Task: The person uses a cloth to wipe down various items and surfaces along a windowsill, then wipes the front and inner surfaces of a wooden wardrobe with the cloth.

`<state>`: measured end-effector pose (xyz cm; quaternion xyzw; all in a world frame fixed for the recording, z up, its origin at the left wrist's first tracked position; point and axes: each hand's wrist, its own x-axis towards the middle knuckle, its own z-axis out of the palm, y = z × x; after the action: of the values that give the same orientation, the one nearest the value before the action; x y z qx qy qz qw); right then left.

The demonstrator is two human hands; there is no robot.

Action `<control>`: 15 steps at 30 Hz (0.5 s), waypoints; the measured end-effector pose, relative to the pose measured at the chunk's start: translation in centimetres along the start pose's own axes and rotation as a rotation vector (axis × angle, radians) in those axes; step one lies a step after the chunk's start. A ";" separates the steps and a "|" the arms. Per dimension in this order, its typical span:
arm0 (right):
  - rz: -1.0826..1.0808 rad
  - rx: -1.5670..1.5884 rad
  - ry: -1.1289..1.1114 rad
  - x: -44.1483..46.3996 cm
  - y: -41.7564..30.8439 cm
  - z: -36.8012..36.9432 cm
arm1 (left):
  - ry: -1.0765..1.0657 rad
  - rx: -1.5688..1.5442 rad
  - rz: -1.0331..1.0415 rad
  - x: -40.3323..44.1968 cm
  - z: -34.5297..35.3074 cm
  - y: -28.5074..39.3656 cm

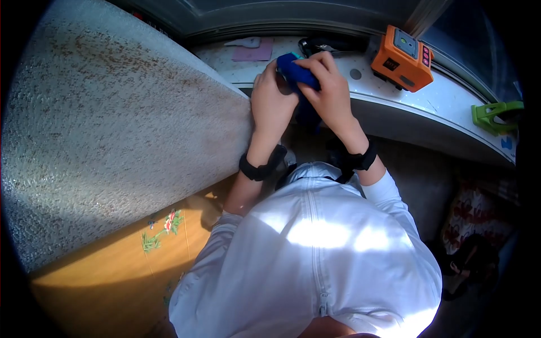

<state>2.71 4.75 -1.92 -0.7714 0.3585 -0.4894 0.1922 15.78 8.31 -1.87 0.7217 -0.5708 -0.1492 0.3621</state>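
A dark blue cloth (pixel 300 74) is held between both hands over the front edge of a white sill (pixel 360 84), and part of it hangs down below them. My left hand (pixel 270 101) grips its left side, with the fingertips partly hidden behind the cloth. Fingers bent, my right hand (pixel 328 90) holds the cloth from the right with thumb and fingers. A small teal patch shows at the cloth's top. What is inside the cloth, if anything, cannot be made out.
On the sill are a pink paper (pixel 253 52) with a white item, a black object (pixel 332 44), an orange device (pixel 403 59) and a green clamp-like object (pixel 496 116). A large textured grey surface (pixel 129 124) fills the left. Dark items (pixel 468 262) lie at lower right.
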 end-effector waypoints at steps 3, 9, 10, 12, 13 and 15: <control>0.136 0.022 0.092 0.2 1.5 -0.6 | 0.082 -0.041 0.165 0.3 0.6 -0.1; -0.012 -0.341 -0.091 1.6 -1.3 0.4 | 0.103 -0.179 0.159 0.5 3.7 -1.3; -0.067 -0.423 -0.167 1.8 -1.8 1.0 | 0.054 -0.025 0.235 0.8 3.8 -2.2; -0.013 -0.391 -0.215 3.2 -1.5 1.1 | 0.131 -0.261 0.134 0.7 4.0 -2.2; -0.024 -0.378 -0.150 3.9 -0.8 1.2 | 0.110 -0.250 0.092 0.7 3.3 -1.3; 0.006 -0.303 -0.104 4.6 0.1 0.7 | 0.148 -0.264 0.120 0.6 3.1 -0.8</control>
<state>4.54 1.24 0.49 -0.8148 0.4201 -0.3885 0.0932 14.56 6.70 -4.48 0.6416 -0.5600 -0.1475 0.5030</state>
